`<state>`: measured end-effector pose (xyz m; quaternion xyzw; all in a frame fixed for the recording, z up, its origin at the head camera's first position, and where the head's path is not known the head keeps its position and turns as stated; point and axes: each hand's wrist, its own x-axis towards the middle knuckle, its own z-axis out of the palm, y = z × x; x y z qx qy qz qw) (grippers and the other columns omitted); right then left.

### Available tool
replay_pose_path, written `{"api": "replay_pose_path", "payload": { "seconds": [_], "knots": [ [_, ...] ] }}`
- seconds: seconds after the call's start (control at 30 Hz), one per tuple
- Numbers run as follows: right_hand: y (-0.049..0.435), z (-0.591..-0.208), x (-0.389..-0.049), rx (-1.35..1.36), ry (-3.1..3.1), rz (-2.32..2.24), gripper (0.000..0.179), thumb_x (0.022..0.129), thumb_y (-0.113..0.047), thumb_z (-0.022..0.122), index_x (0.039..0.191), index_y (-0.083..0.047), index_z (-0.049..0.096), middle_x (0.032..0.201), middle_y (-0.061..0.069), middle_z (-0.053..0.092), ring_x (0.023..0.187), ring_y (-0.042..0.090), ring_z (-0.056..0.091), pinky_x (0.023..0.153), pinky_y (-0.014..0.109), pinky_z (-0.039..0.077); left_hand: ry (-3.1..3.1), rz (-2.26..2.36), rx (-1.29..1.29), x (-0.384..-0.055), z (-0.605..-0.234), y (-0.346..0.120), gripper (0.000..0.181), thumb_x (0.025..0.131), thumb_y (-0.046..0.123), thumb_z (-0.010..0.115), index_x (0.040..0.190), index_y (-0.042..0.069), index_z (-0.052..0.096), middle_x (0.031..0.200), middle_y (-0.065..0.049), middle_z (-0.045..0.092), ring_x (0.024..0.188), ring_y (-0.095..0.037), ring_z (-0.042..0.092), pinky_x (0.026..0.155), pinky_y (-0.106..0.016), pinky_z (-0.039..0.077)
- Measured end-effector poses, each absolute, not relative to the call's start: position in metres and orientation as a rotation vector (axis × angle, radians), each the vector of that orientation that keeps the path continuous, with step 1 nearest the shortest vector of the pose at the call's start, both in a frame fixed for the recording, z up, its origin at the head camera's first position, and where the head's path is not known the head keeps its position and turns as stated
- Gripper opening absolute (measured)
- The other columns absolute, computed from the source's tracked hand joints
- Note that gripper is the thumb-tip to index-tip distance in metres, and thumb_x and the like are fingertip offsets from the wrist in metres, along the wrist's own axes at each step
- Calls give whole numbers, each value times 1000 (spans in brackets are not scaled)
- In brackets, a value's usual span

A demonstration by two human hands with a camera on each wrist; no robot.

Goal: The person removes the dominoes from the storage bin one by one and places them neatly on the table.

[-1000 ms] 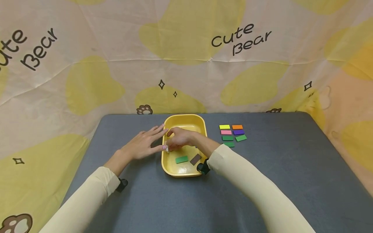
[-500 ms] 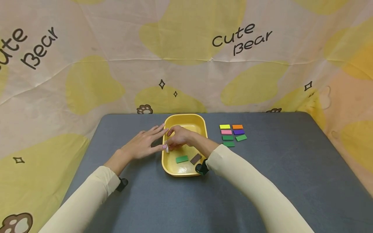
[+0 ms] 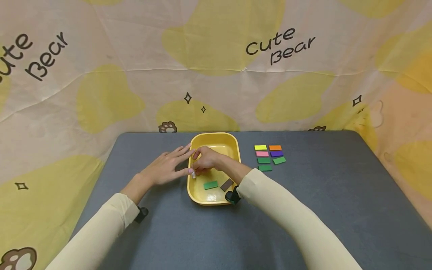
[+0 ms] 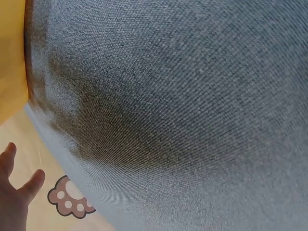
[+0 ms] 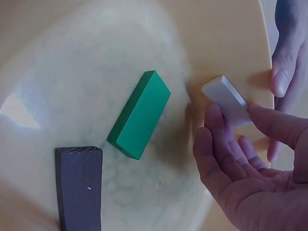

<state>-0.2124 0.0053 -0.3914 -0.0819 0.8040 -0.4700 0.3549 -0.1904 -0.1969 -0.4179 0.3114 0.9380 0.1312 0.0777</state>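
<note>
Inside a yellow plastic basin (image 3: 213, 200), my right hand (image 3: 207, 159) pinches a white block (image 5: 227, 101) between thumb and fingers, close to the left wall. In the right wrist view the block is tilted, its lower end covered by fingertips. My left hand (image 3: 165, 167) is spread with straight fingers at the basin's left rim, thumb against the edge. A green block (image 5: 140, 115) and a dark brown block (image 5: 81, 187) lie on the basin floor, nearer to me than the right hand. Only part of the left hand (image 4: 14, 197) shows in its own wrist view.
Right of the basin, several flat blocks lie in two columns: yellow (image 3: 260, 147), orange (image 3: 275, 147), pink (image 3: 261, 153), purple (image 3: 276, 153) and some green (image 3: 264, 160). A grey-blue cloth (image 3: 320, 210) covers the table. A printed curtain (image 3: 216, 82) hangs behind it.
The right wrist and forearm have shifted very slightly left, while the fingers stay at the basin's left wall with the white block. The left hand has not moved.
</note>
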Motion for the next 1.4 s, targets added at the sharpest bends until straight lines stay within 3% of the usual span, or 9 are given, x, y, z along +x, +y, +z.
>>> {"api": "replay_pose_path", "payload": {
  "seconds": [0.27, 0.63, 0.83, 1.0, 1.23, 1.4],
  "knots": [
    [10, -384, -213, -198, 2078, -1224, 32, 92, -2, 67, 120, 4, 52, 93, 22, 71, 98, 38, 70, 92, 44, 53, 2803, 392, 938, -191, -418, -196, 79, 96, 67, 44, 159, 24, 25, 165, 0, 16, 150, -31, 20, 111, -59, 28],
    [33, -371, -223, -232, 2077, -1208, 43, 94, -1, 64, 132, 11, 50, 103, 25, 72, 107, 40, 67, 96, 45, 51, 2802, 378, 919, -190, -418, -196, 76, 97, 65, 44, 159, 26, 24, 165, -1, 16, 150, -31, 20, 111, -60, 27],
    [52, -360, -225, -286, 2102, -1211, 33, 92, 3, 64, 123, 14, 59, 109, 23, 70, 113, 39, 64, 97, 44, 50, 2803, 391, 898, -189, -418, -196, 75, 97, 62, 48, 160, 27, 23, 165, -1, 16, 150, -31, 19, 111, -60, 26],
    [66, -355, -227, -334, 2148, -1205, 28, 91, 5, 65, 118, 13, 64, 108, 20, 69, 110, 38, 65, 94, 43, 52, 2801, 403, 889, -188, -416, -196, 76, 97, 63, 47, 160, 27, 24, 165, 0, 16, 150, -31, 19, 112, -60, 26],
    [90, -347, -225, -443, 2221, -1193, 24, 87, 6, 68, 112, 6, 68, 102, 15, 68, 98, 27, 65, 85, 30, 54, 2801, 412, 899, -187, -416, -196, 75, 98, 61, 49, 160, 26, 24, 165, -1, 17, 150, -32, 20, 111, -60, 26],
    [111, -339, -225, -491, 2281, -1210, 23, 88, 8, 68, 111, 6, 68, 104, 16, 67, 97, 25, 62, 84, 29, 52, 2804, 408, 906, -188, -416, -195, 76, 97, 63, 47, 160, 26, 24, 165, -1, 17, 150, -32, 20, 111, -60, 26]
  ]
}}
